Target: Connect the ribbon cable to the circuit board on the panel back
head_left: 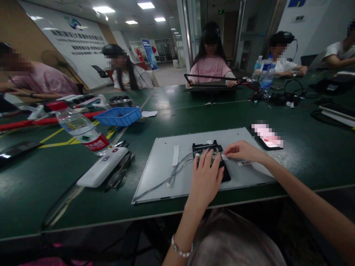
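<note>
A grey flat panel (166,162) lies on the green table (194,114) in front of me. A black circuit module (206,147) sits on its middle, with thin white and blue wires (177,168) running off to the left. My left hand (206,173) rests flat on the module, fingers spread, pressing it down. My right hand (242,150) pinches something small at the module's right edge; what it grips is too small to tell. A white label strip (244,162) lies just beside that hand.
A phone (267,138) lies right of the panel. On the left are a tipped water bottle (83,131), a white device (102,166), glasses (119,173) and a blue tray (119,116). Several other people sit around the table with panels, bottles (266,75) and cables.
</note>
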Motion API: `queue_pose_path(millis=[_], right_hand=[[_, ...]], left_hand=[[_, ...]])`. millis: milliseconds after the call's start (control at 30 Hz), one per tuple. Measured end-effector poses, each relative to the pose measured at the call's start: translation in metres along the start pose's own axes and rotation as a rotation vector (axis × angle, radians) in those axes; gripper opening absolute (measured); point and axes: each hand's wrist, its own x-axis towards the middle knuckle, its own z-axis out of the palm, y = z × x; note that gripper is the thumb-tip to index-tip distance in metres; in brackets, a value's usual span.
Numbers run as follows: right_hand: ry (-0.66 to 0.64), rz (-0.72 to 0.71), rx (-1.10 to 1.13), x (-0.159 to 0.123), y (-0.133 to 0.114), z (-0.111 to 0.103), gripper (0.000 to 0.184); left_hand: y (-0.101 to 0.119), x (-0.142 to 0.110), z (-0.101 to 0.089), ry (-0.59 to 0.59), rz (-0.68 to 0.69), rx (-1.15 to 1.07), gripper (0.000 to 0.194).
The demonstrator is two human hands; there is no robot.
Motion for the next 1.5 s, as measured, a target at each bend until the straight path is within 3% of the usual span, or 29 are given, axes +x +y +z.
queue_pose_path(millis=[233,467,733,833,933,1033,1133,1267,1500], right_hand=[[0.053,-0.057,-0.02,-0.004,0.001,0.006,0.019],[0.196,-0.115,-0.194,-0.009,-0.006,0.016,0.019],[0.215,-0.142,-0.199,-0.015,-0.01,0.017,0.014],[0.256,-0.139,-0.209,-0.016,-0.01,0.014,0.015],[0.296,-0.158,-0.227,-0.018,-0.012,0.012,0.015],[0.317,-0.163,-0.227,-0.019,-0.015,0.012,0.016],[0.33,-0.146,-0.249,-0.018,-0.016,0.013,0.016],[0.333,-0.14,-0.269,-0.018,-0.017,0.013,0.016],[0.375,-0.169,-0.258,-0.019,-0.033,0.017,0.016]], left_hand=[[0.011,0.01,0.01,-0.062,0.042,-0.04,0.039],[0.01,0.009,0.01,-0.059,0.03,-0.055,0.036],[0.009,0.006,0.005,-0.007,0.031,-0.05,0.04],[-0.011,0.004,-0.011,0.033,-0.013,-0.041,0.037],[-0.047,0.0,-0.029,0.084,-0.127,-0.012,0.034],[-0.086,-0.008,-0.043,0.016,-0.202,-0.009,0.035],[-0.11,-0.016,-0.048,-0.086,-0.264,0.008,0.033],[-0.119,-0.02,-0.045,-0.136,-0.314,0.058,0.03],[-0.114,-0.013,-0.043,-0.124,-0.352,0.197,0.029]])
